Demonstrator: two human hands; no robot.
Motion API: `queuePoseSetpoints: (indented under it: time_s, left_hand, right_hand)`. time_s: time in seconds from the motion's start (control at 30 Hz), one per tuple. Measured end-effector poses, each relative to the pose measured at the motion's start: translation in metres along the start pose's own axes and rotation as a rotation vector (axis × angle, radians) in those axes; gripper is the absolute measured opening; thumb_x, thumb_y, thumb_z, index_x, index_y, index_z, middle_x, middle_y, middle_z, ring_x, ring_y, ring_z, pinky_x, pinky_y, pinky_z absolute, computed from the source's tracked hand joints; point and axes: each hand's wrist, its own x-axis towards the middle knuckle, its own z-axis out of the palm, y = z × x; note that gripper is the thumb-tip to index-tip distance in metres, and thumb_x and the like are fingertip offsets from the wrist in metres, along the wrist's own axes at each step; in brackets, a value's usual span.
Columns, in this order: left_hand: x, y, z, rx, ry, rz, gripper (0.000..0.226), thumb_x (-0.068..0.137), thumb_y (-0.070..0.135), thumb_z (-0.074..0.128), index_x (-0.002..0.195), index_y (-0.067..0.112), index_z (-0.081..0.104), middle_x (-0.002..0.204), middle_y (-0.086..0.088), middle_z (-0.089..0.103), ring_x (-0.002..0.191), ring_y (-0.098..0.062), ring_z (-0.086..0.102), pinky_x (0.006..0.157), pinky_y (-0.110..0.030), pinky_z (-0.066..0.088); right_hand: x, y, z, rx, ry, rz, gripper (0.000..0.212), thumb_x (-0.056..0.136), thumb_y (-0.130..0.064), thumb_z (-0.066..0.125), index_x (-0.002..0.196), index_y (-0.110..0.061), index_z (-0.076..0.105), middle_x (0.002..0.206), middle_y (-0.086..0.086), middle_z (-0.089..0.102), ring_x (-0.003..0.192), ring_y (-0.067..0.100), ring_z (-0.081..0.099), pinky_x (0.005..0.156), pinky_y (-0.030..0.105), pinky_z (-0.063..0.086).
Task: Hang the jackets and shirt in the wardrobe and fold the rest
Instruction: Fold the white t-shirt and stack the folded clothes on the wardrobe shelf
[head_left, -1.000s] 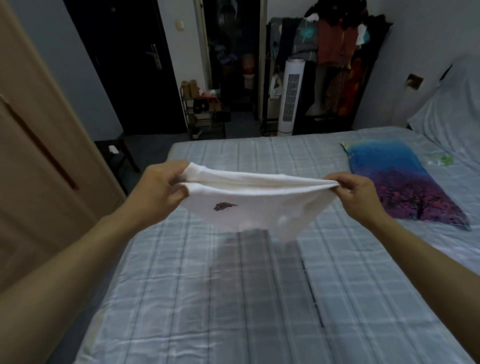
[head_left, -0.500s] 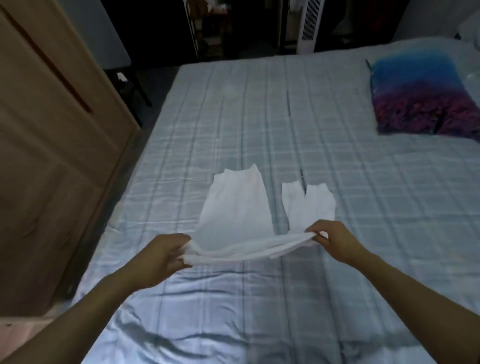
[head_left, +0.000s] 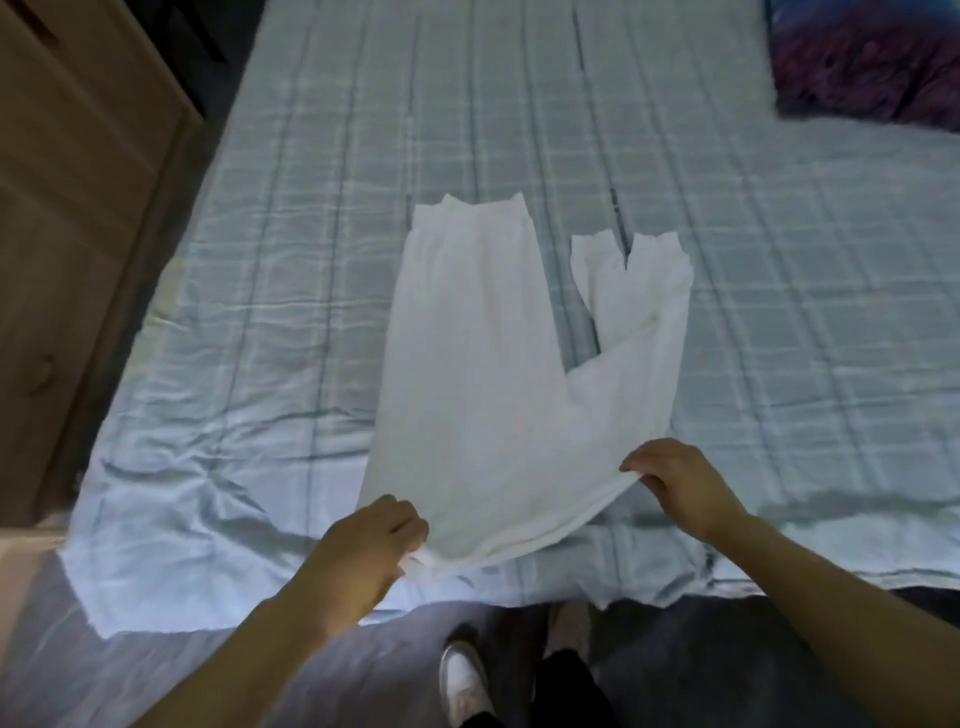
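On the near part of the bed (head_left: 727, 312), a white garment (head_left: 483, 374) has been laid flat, where half a second ago only its far end touched the sheet. Its near edge is pinched at the left corner by the left hand (head_left: 363, 551) and at the right corner by the right hand (head_left: 675, 488). Folding can likely begin. No readable writing or brand is seen.

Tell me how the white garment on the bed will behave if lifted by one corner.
The white garment is probably floppy: it lies flat and sags between the left hand and right hand. Likely light, since it is thin. It would drape, not hold shape.
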Motion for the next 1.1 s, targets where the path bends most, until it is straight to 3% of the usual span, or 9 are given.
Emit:
queuePoseSetpoints:
  time_s: [0.1, 0.17, 0.27, 0.33, 0.4, 0.5, 0.63, 0.8, 1.1]
  left_hand:
    - [-0.009, -0.007, 0.047, 0.041, -0.066, -0.009, 0.046, 0.042, 0.017, 0.094, 0.079, 0.025, 0.066, 0.085, 0.012, 0.064, 0.071, -0.012, 0.062, 0.054, -0.021, 0.048]
    - [-0.015, -0.011, 0.063, -0.001, -0.075, -0.013, 0.042, 0.057, 0.036, 0.092, 0.092, 0.026, 0.072, 0.099, 0.010, 0.069, 0.083, -0.013, 0.067, 0.063, -0.020, 0.053]
    - [-0.010, -0.008, 0.067, -0.037, -0.134, -0.107, 0.054, 0.091, 0.067, 0.046, 0.123, 0.028, 0.066, 0.117, 0.010, 0.065, 0.104, -0.016, 0.063, 0.083, -0.028, 0.052]
    - [0.004, -0.006, 0.063, -0.075, -0.118, -0.153, 0.070, 0.096, 0.070, 0.017, 0.121, 0.028, 0.067, 0.110, 0.011, 0.067, 0.102, -0.017, 0.063, 0.084, -0.032, 0.051]
    - [0.026, -0.007, 0.056, -0.090, -0.019, -0.153, 0.076, 0.097, 0.066, 0.007, 0.107, 0.026, 0.071, 0.094, 0.010, 0.069, 0.091, -0.018, 0.065, 0.076, -0.031, 0.053]
    - [0.071, -0.012, 0.043, -0.102, 0.184, -0.179, 0.052, 0.099, 0.052, 0.030, 0.097, 0.022, 0.073, 0.086, 0.009, 0.068, 0.079, -0.019, 0.064, 0.063, -0.030, 0.055]
    - [0.142, -0.009, 0.031, -0.213, 0.258, -0.192, 0.044, 0.096, 0.046, 0.040, 0.105, 0.018, 0.072, 0.100, 0.008, 0.069, 0.091, -0.020, 0.062, 0.073, -0.032, 0.055]
    - [0.238, -0.001, 0.017, -0.258, 0.264, -0.184, 0.032, 0.100, 0.036, 0.053, 0.123, 0.017, 0.066, 0.122, 0.004, 0.064, 0.113, -0.021, 0.056, 0.092, -0.036, 0.051]
    - [0.384, 0.016, 0.001, -0.641, 0.266, -0.326, 0.032, 0.099, 0.030, 0.057, 0.128, 0.018, 0.060, 0.128, 0.001, 0.060, 0.113, -0.019, 0.058, 0.102, -0.038, 0.048]
  right_hand:
    - [-0.010, -0.006, 0.028, -0.075, -0.018, 0.056, 0.028, 0.064, 0.011, 0.085, 0.088, -0.001, 0.077, 0.093, 0.017, 0.075, 0.084, 0.037, 0.072, 0.078, 0.049, 0.059]
    - [-0.006, -0.014, 0.033, -0.161, -0.110, 0.139, 0.025, 0.076, -0.008, 0.081, 0.100, -0.008, 0.075, 0.108, 0.012, 0.071, 0.101, 0.036, 0.068, 0.090, 0.047, 0.053]
    - [0.002, -0.025, 0.032, -0.260, -0.260, 0.311, 0.035, 0.093, -0.056, 0.053, 0.105, -0.028, 0.068, 0.113, -0.006, 0.063, 0.113, 0.021, 0.056, 0.095, 0.037, 0.035]
    - [0.011, -0.027, 0.031, -0.210, -0.176, 0.335, 0.040, 0.095, -0.059, 0.044, 0.095, -0.027, 0.070, 0.099, -0.005, 0.067, 0.099, 0.020, 0.059, 0.086, 0.034, 0.035]
    - [0.024, -0.026, 0.029, -0.134, -0.076, 0.334, 0.034, 0.097, -0.045, 0.048, 0.093, -0.021, 0.072, 0.093, -0.001, 0.070, 0.088, 0.023, 0.061, 0.081, 0.035, 0.040]
    - [0.051, -0.014, 0.032, -0.036, 0.026, 0.341, 0.018, 0.097, -0.021, 0.055, 0.099, -0.013, 0.071, 0.096, 0.005, 0.071, 0.087, 0.026, 0.063, 0.082, 0.038, 0.048]
    - [0.079, 0.015, 0.029, 0.067, 0.178, 0.356, 0.018, 0.095, -0.008, 0.057, 0.107, -0.007, 0.070, 0.106, 0.009, 0.070, 0.098, 0.027, 0.062, 0.093, 0.039, 0.050]
    - [0.112, 0.061, 0.005, 0.121, 0.238, 0.319, 0.023, 0.091, -0.002, 0.059, 0.112, -0.007, 0.068, 0.113, 0.010, 0.065, 0.107, 0.027, 0.058, 0.096, 0.034, 0.046]
    - [0.157, 0.154, -0.023, 0.233, 0.343, 0.572, 0.038, 0.092, -0.018, 0.065, 0.128, -0.010, 0.058, 0.129, 0.012, 0.056, 0.121, 0.029, 0.050, 0.104, 0.029, 0.032]
